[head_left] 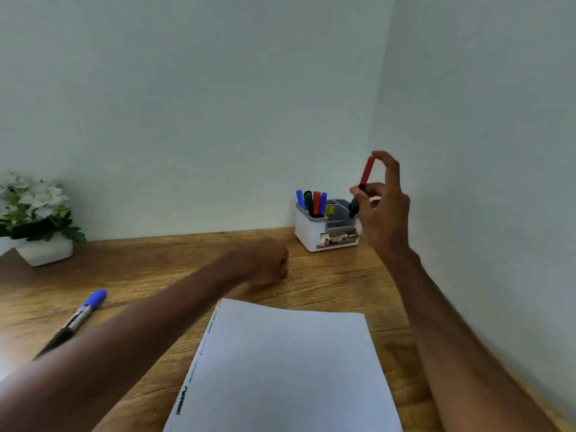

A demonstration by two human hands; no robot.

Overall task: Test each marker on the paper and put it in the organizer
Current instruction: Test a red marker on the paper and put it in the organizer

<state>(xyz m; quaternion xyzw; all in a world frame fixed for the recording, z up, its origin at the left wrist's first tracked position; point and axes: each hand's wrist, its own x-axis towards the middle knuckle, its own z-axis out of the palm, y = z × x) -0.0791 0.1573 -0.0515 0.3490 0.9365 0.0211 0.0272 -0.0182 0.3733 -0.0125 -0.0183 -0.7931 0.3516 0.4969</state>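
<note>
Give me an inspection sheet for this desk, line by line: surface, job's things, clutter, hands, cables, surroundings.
Surface: wooden table.
Job's things: paper with scribbles along its left edge; organizer holding four markers; blue marker lying at left.
Clutter: flower pot, far left.
Hands: right hand pinches red-capped marker near organizer; left hand curled, blurred, nothing seen in it.
Cables: nothing seen.
Surroundings: pale walls meeting in a corner.

The person is going bare-armed: both forearms are showing uncovered right up to the wrists, and the left hand (268, 260) and right hand (386, 213) are showing bare as well.
</note>
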